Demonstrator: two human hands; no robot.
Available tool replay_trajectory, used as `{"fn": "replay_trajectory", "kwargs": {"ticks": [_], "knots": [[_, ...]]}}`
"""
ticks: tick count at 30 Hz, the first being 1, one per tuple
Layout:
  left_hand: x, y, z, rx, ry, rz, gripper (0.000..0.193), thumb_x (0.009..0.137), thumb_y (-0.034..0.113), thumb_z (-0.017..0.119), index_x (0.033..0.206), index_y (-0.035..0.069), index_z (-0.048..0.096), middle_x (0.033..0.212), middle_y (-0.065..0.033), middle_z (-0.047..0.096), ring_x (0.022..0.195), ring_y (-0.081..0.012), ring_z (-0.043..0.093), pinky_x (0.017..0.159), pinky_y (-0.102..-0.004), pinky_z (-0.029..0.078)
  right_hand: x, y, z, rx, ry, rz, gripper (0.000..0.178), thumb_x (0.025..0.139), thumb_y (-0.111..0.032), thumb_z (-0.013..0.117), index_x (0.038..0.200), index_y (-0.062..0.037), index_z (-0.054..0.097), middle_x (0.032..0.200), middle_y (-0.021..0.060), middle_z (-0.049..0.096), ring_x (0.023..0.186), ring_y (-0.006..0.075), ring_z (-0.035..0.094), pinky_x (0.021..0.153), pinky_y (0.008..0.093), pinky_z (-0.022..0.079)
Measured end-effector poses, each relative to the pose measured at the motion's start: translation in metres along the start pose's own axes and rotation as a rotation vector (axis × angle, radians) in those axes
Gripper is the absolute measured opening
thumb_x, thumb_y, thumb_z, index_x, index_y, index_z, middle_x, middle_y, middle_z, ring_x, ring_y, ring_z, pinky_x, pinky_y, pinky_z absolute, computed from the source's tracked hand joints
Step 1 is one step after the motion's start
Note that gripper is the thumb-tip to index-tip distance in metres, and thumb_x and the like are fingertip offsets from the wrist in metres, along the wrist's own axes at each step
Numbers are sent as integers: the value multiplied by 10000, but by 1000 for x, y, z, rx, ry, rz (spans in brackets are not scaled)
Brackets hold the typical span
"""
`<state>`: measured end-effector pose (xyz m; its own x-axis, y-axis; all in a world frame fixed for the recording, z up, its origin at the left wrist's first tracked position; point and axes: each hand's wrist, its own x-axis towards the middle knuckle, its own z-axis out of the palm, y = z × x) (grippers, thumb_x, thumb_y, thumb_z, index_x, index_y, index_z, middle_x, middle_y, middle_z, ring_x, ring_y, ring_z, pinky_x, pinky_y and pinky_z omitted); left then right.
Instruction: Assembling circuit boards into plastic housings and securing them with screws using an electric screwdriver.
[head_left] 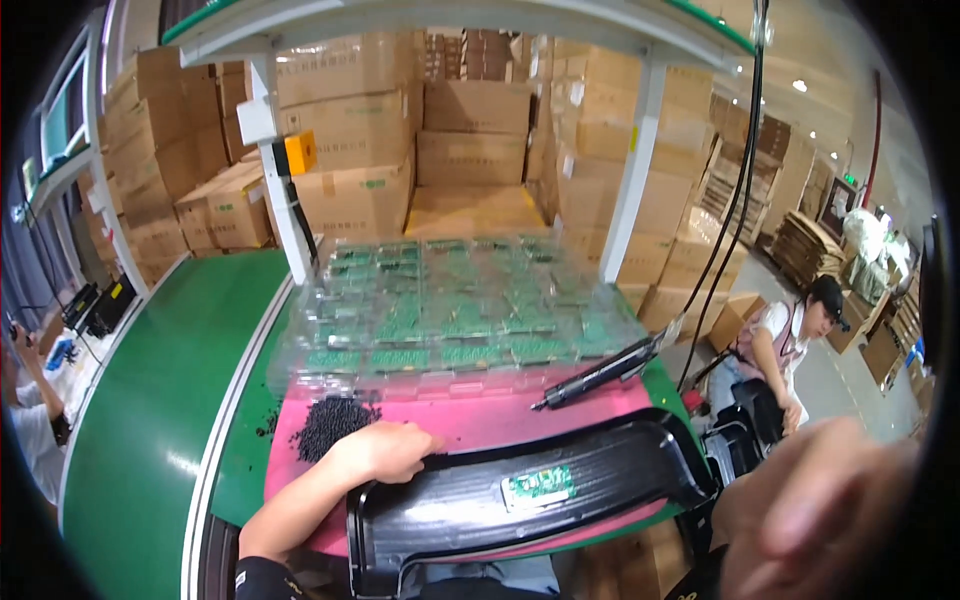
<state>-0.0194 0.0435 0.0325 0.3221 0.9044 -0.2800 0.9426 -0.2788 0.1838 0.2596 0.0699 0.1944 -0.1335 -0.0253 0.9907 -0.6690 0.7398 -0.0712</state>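
Observation:
A long, curved black plastic housing (430, 515) lies open side up in front of me, and a small green circuit board (540, 485) sits inside it. My left hand (385, 455) rests at the housing's far left rim, fingers curled together; whatever they hold is hidden. Just beyond that hand is a heap of small black screws (330, 425) on the pink mat (490, 425). My right hand (820, 510) is raised close to the camera at the lower right, large and blurred, so its fingers cannot be read. A black electric screwdriver (600, 375) lies at the mat's right, tip pointing left.
Clear plastic trays of green boards (450, 310) are stacked behind the mat. A green conveyor belt (160, 400) runs along the left. Black cables (735, 210) hang at the right. Another person (775, 350) sits at the right beside more black housings (745, 425). Cardboard boxes (345, 150) stand behind.

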Motion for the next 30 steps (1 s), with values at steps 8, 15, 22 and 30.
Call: {"fn": "replay_trajectory", "kwargs": {"ticks": [8, 15, 22, 30], "knots": [[-90, 51, -1, -129, 564, 178, 181, 813, 68, 657, 935, 37, 528, 866, -133, 648, 793, -355, 662, 628, -418, 536, 11, -54, 45, -665, -496, -113, 220, 788, -174, 650, 973, -71, 588, 913, 118, 633, 767, 202, 623, 605, 299, 505], [-180, 46, 55, -512, 1451, -208, 375, 759, -189, 544, 1007, 51, 398, 1061, -177, 614, 877, -158, 578, 807, -288, 484, 42, -106, 66, -1104, -455, 552, 294, 689, -289, 751, 903, -93, 702, 886, 73, 645, 781, 245, 612, 665, 319, 539], [-254, 16, 87, -1442, 2070, -521, 408, 815, 199, 604, 1181, 20, 605, 1096, -90, 641, 1019, -248, 632, 906, -371, 512, -29, -116, -2, -931, -373, -24, 178, 688, -39, 625, 863, -46, 588, 899, 99, 600, 714, 249, 593, 508, 394, 500], [-379, -122, 177, -1564, 2001, -466, 261, 936, 251, 595, 1131, 79, 616, 1092, -60, 665, 880, -175, 637, 653, -254, 499, -163, -101, -172, -1738, -92, 788, 348, 786, 56, 586, 1121, -4, 515, 1142, 175, 523, 978, 355, 556, 871, 411, 466]]}}
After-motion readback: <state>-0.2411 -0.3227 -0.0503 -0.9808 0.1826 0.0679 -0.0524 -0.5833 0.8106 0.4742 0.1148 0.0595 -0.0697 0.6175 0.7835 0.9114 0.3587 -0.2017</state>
